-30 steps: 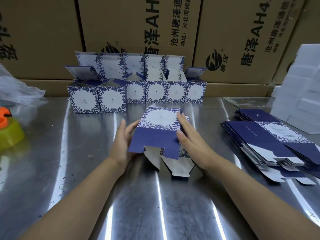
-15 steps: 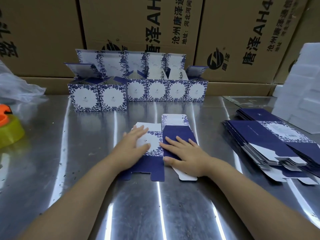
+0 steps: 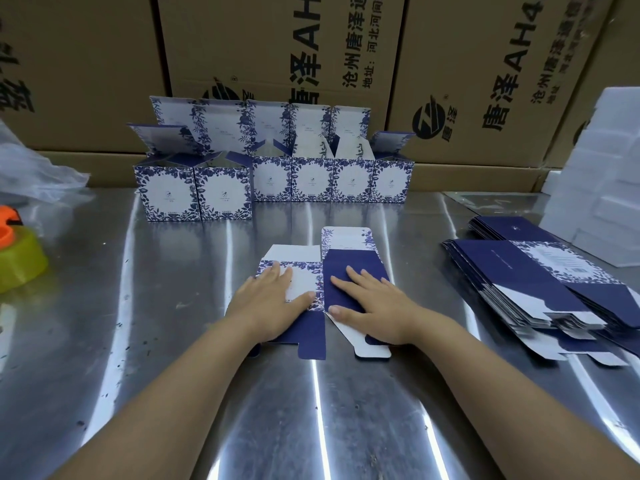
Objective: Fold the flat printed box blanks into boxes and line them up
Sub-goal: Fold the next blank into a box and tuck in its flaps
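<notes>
A blue-and-white printed box blank (image 3: pixel 341 249) lies flat on the metal table (image 3: pixel 173 341) in front of me. My left hand (image 3: pixel 273 303) presses its white floral panel with straight fingers. My right hand (image 3: pixel 370 303) lies flat on its dark blue panel. Several folded boxes (image 3: pixel 270 181) with open lids stand in a row at the back of the table. A stack of flat blanks (image 3: pixel 540 285) lies to the right.
Large brown cartons (image 3: pixel 277 64) form a wall behind the table. White foam blocks (image 3: pixel 602 188) are piled at the far right. A yellow tape roll with an orange dispenser (image 3: pixel 17 258) and clear plastic wrap (image 3: pixel 31 168) sit at the left.
One second ago both hands held the blank partly opened and raised. It is now pushed flat on the table under both palms; since half a second ago nothing has visibly moved.
</notes>
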